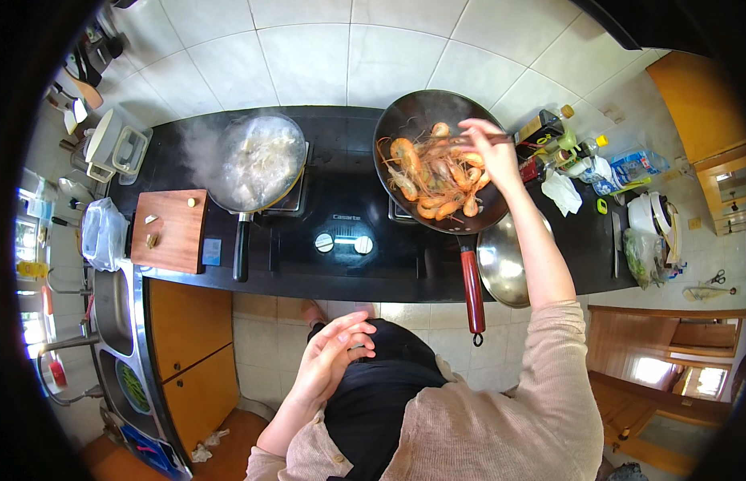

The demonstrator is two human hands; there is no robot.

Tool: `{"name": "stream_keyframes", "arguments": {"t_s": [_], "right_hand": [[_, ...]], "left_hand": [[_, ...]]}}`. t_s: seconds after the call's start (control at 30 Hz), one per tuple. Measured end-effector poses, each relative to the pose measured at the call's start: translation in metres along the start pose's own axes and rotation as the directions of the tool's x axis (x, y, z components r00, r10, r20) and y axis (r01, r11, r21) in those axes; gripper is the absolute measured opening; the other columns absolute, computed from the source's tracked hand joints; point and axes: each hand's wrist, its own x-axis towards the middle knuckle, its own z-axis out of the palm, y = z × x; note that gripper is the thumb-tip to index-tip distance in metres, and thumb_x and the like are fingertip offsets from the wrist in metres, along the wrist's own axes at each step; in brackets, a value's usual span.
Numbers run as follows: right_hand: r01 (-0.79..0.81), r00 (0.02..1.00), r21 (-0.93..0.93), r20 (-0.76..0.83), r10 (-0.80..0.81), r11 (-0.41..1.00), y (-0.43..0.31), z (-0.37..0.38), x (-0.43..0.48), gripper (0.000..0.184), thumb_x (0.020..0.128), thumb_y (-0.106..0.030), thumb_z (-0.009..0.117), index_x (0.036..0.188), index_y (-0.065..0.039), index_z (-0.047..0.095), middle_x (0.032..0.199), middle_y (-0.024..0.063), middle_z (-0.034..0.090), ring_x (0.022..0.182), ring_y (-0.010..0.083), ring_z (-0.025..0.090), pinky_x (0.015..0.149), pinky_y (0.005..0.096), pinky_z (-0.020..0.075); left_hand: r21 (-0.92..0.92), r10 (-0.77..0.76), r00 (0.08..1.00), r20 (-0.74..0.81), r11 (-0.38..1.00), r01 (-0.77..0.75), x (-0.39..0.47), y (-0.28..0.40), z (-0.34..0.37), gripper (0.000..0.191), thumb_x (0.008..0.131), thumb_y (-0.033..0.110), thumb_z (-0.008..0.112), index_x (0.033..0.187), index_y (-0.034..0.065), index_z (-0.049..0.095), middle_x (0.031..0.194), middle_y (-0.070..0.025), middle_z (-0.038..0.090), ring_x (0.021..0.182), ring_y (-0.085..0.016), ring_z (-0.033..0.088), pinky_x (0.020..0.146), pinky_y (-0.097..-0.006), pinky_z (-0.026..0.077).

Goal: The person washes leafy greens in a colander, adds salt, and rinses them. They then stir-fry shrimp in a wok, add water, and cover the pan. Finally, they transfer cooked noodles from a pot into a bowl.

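My right hand is over the right side of a dark wok and grips chopsticks, whose tips lie among orange cooked prawns. The wok's red handle points towards me. Nothing is held in my left hand, raised before my black apron with its fingers loosely bent. On the left burner stands a steaming pan under a clear lid, its black handle towards me. A metal lid lies right of the wok handle, partly behind my right forearm.
A wooden cutting board with small food pieces lies left of the steaming pan. Bottles, a crumpled white tissue and a knife are at the right. The sink is at the left, and two stove knobs sit between the burners.
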Motion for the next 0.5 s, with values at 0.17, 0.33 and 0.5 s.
{"name": "stream_keyframes", "arguments": {"t_s": [0.17,0.33,0.5], "right_hand": [[0.246,0.968,-0.313,0.127,-0.216,0.917,0.018,0.026,-0.007,0.020,0.095,-0.009,0.049,0.106,0.000,0.063,0.094,0.0057,0.064,0.083,0.0143,0.064,0.076,0.0280,0.0547],[0.100,0.977,0.101,-0.198,-0.079,0.990,0.032,0.007,0.015,0.020,0.096,-0.010,0.045,0.105,0.002,0.059,0.089,0.0089,0.061,0.082,0.0169,0.063,0.076,0.0318,0.0566],[0.071,0.933,0.380,-0.351,0.073,0.922,0.039,-0.010,0.025,0.019,0.096,-0.008,0.043,0.105,0.004,0.055,0.097,0.0119,0.055,0.084,0.0231,0.063,0.081,0.0399,0.0573]], "left_hand": [[0.012,0.007,1.000,-0.015,1.000,-0.006,0.001,-0.001,0.000,0.034,0.095,0.015,0.049,0.125,-0.0014,0.050,0.112,-0.0143,0.059,0.092,-0.020,0.059,0.085,-0.0364,0.048],[0.007,-0.005,1.000,-0.001,1.000,0.005,0.004,-0.001,0.002,0.034,0.095,0.014,0.049,0.125,-0.0019,0.050,0.111,-0.0139,0.060,0.092,-0.020,0.059,0.085,-0.0364,0.048],[0.016,-0.020,1.000,0.009,1.000,0.020,0.008,-0.001,0.007,0.034,0.095,0.015,0.050,0.124,-0.0021,0.050,0.110,-0.0137,0.060,0.092,-0.020,0.059,0.085,-0.0364,0.047]]}}
